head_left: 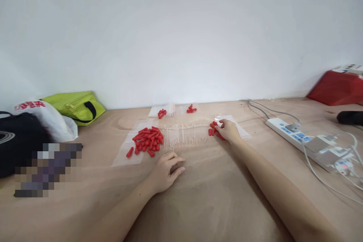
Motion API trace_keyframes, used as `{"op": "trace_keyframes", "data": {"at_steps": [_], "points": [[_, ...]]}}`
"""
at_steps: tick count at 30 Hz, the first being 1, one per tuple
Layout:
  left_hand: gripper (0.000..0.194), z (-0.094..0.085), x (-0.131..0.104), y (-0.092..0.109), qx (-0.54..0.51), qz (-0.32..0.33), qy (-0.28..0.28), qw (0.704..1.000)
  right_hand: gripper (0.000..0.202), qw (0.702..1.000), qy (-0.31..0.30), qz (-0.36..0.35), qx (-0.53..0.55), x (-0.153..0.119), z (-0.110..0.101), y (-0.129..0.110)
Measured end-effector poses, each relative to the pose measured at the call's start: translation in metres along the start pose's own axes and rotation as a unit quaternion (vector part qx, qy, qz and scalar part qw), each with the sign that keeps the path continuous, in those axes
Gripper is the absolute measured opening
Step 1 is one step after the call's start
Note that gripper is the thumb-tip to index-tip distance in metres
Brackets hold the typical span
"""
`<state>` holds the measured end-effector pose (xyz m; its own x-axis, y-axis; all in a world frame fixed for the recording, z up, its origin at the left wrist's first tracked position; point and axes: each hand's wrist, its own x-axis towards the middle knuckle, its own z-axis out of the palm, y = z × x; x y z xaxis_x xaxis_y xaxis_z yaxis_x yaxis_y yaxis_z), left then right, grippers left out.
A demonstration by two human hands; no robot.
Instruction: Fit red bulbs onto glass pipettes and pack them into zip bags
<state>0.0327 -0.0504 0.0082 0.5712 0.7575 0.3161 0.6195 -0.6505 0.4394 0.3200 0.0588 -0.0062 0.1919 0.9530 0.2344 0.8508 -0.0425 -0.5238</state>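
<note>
My left hand (167, 172) rests on the wooden table with its fingers apart and nothing in them, just below a large pile of red bulb-shaped pieces (147, 140) on clear plastic. My right hand (227, 130) is at a smaller group of red pieces (212, 128) on a clear bag (239, 128); its fingers are bent together over them, and what they pinch is too small to make out. Between the two groups lies a row of thin clear tubes (187, 135). Behind it are two small red clusters (162, 113) on clear bags.
A white power strip (289, 134) with plugs and cables lies at the right. Further back right are a red bag (337, 87) and a black object (350, 117). Green (75, 107), white (58, 121) and black bags (22, 140) stand left, near a blurred item (48, 170).
</note>
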Motion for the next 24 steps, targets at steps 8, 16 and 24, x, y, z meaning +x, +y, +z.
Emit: {"op": "trace_keyframes", "data": {"at_steps": [8,16,24], "points": [[0.019,-0.001,0.001,0.0,-0.002,0.006,0.007,1.0,0.012,0.987,-0.149,-0.056,-0.004,0.002,-0.024,0.001],[0.019,0.001,0.0,-0.002,0.003,0.011,0.007,1.0,0.01,0.982,-0.181,-0.034,0.033,-0.003,-0.023,-0.003],[0.012,-0.001,0.019,-0.008,0.126,-0.057,0.167,0.976,0.005,0.975,-0.065,-0.166,0.137,-0.043,-0.027,-0.037]]}}
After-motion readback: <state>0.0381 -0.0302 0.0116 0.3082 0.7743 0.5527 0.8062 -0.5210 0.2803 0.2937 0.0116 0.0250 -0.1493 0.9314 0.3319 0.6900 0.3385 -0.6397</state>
